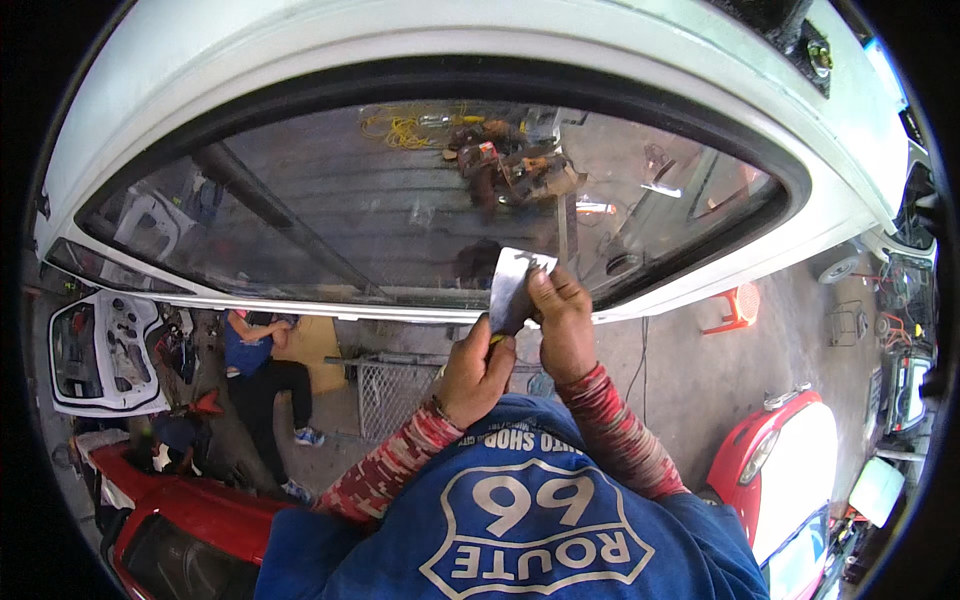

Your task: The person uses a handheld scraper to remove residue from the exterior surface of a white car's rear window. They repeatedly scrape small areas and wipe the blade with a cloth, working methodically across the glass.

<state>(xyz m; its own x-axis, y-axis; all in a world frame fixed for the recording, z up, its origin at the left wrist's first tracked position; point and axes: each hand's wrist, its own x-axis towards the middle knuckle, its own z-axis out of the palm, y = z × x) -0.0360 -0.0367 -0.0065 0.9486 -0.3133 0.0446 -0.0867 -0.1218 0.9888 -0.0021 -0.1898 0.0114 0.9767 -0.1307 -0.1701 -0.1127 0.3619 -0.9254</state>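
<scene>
My left hand [481, 370] is closed around the lower end of a putty knife, where a bit of yellow shows between the fingers. The putty knife's broad metal blade [512, 278] points up and away from me, with dark smears near its far edge. My right hand [565, 318] pinches the blade's right side, thumb on the near face; its other fingers are partly hidden. Just beyond both hands is a large vehicle window [400, 235] framed by a black rubber seal [420, 78]. The blade overlaps the window's lower edge in view; I cannot tell whether they touch.
The white vehicle body [330, 45] curves across the front. A person in blue [250, 345] is at the left near a loose white door [105, 350]. A red car [190, 520] is behind left, another red-and-white car [775, 460] right, and an orange stool [738, 306] stands ahead of it.
</scene>
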